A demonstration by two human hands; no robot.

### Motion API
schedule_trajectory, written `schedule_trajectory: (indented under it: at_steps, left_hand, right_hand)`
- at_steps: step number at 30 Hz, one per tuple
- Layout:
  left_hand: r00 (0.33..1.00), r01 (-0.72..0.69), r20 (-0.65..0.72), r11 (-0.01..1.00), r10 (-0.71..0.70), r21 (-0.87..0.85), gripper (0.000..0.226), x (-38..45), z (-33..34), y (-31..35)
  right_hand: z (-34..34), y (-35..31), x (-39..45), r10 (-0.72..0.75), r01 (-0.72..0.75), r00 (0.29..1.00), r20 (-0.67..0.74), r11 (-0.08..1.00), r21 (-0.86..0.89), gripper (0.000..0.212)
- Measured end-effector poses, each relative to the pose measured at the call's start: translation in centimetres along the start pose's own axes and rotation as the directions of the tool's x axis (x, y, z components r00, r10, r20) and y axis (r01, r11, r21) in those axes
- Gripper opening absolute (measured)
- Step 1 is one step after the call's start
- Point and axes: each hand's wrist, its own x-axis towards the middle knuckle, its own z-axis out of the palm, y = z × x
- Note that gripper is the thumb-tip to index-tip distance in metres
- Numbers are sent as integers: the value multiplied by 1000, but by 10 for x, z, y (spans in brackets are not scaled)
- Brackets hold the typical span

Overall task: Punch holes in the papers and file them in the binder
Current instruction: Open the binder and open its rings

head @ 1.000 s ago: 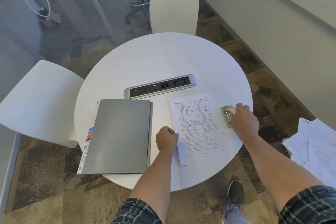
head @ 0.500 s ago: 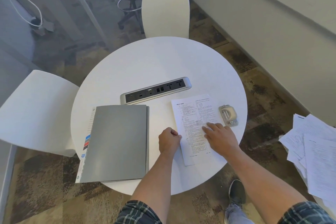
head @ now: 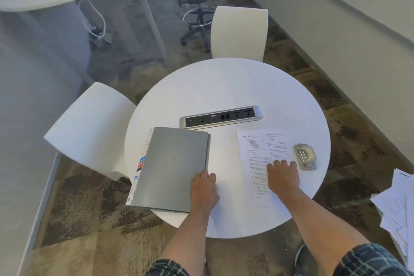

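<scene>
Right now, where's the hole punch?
In the head view the hole punch sits on the right side of the round table, just right of the printed sheet and beyond the right hand.

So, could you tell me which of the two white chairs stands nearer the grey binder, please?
The white chair on the left, beside the grey binder; the other chair stands across the table.

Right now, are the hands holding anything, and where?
The left hand touches the binder at its right edge near the bottom corner; a real grip cannot be told. The right hand rests flat on the paper, holding nothing.
</scene>
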Motion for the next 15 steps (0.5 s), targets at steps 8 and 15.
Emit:
schedule_trajectory:
  at_steps: [8, 15]
  left_hand:
    - [952, 305, 4, 952, -305, 35, 92, -19, 1, -35]
    - [915, 395, 97, 919, -392, -11, 128, -32, 7, -56]
  right_hand:
    - [-13, -73, -9, -164, 94, 985, 56, 778, 621, 47]
    - [-35, -142, -22, -341, 33, 930, 136, 447, 894, 58]
